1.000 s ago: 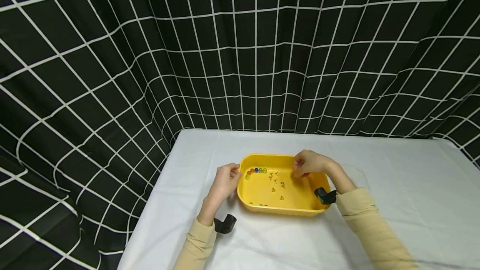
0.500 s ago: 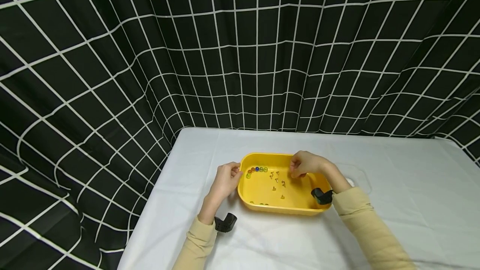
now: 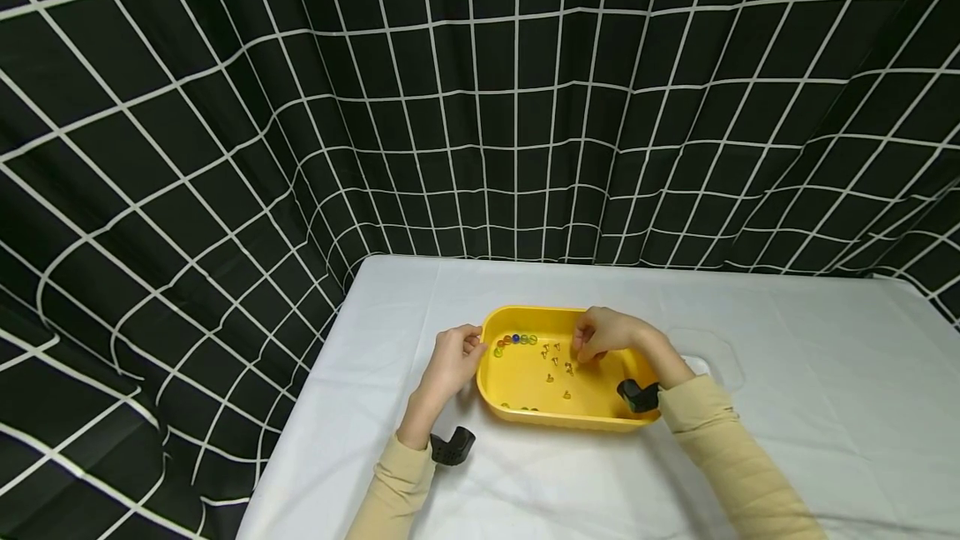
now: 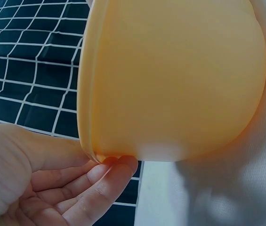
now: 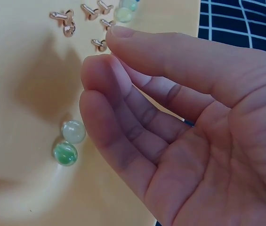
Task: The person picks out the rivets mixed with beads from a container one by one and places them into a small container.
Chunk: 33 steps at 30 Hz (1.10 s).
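Observation:
A yellow tray [image 3: 517,390] lies on the white cloth. My left hand [image 3: 448,367] pinches the rim at its left end; the left wrist view shows thumb and fingertips at the yellow wall [image 4: 180,80]. Several glass marbles [image 3: 516,338] line the tray's back left corner. Small gold-coloured pieces [image 3: 550,378], each with a round head and short shank, are scattered across its middle. My right hand [image 3: 606,332] is over the right half, fingers loosely bent and nothing visible between them. Beside its fingertips in the right wrist view lie a green marble [image 5: 66,154] and a pale marble [image 5: 73,131].
More marbles [image 3: 525,410] show partly behind the tray's front wall. A clear, thin-outlined object [image 3: 720,348] lies on the white tablecloth [image 3: 825,407] behind my right wrist. A black curtain with a white grid [image 3: 517,123] hangs behind and to the left.
My right hand has moved left and slightly nearer inside the tray, close to the gold-coloured pieces. The left hand stays at the rim.

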Motion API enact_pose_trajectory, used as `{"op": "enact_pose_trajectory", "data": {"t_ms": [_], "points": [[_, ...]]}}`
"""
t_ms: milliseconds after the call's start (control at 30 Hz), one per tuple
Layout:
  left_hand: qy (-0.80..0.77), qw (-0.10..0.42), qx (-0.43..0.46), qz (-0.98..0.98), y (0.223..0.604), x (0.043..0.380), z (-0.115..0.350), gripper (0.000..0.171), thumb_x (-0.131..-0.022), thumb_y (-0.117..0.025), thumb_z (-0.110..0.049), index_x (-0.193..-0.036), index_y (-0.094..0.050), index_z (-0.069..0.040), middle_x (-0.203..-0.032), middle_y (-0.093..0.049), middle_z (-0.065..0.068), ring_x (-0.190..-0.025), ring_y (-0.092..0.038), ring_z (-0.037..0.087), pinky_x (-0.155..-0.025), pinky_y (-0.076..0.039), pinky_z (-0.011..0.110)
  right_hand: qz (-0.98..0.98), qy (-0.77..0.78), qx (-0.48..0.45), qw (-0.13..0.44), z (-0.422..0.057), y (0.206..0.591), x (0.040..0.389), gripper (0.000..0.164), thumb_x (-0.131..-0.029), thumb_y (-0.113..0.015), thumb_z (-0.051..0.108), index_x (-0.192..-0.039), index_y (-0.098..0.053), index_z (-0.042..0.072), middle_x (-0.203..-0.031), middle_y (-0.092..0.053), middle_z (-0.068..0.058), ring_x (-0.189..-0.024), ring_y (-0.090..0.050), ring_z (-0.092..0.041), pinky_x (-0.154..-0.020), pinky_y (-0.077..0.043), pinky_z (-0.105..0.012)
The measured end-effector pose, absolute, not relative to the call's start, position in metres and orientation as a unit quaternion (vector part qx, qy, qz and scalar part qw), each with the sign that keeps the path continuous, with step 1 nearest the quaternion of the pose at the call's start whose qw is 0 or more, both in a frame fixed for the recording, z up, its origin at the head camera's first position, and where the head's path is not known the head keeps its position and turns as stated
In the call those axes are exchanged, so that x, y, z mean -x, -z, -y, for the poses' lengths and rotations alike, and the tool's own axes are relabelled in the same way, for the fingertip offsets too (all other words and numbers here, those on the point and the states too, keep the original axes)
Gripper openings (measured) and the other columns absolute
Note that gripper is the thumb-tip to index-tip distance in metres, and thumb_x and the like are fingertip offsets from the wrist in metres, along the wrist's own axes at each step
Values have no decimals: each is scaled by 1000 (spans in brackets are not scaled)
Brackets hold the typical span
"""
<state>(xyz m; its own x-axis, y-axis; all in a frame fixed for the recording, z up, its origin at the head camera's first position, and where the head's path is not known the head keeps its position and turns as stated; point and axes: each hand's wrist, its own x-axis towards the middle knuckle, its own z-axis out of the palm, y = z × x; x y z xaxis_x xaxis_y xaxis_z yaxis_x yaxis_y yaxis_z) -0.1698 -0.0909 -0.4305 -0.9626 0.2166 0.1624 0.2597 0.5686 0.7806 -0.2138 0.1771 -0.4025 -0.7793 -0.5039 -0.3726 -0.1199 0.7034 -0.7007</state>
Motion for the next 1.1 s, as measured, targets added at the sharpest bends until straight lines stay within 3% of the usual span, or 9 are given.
{"op": "enact_pose_trajectory", "data": {"t_ms": [500,1100], "points": [[448,22,136,884,429,169,91,26,-86,-62,0,-108,-61,13,-84,-61,12,-75,-59,19,-65,-51,22,-855,351,225,309,-171,409,213,12,-71,-68,-6,-82,-62,-8,-70,-58,-5,-60,-50,-13,-59,-46,-28],[446,21,136,884,430,170,91,26,-86,-62,0,-108,-61,13,-84,-61,12,-75,-59,19,-65,-51,23,-865,328,230,303,-165,414,212,14,-71,-72,-2,-80,-62,-5,-67,-56,-2,-57,-50,-11,-55,-45,-26]]}}
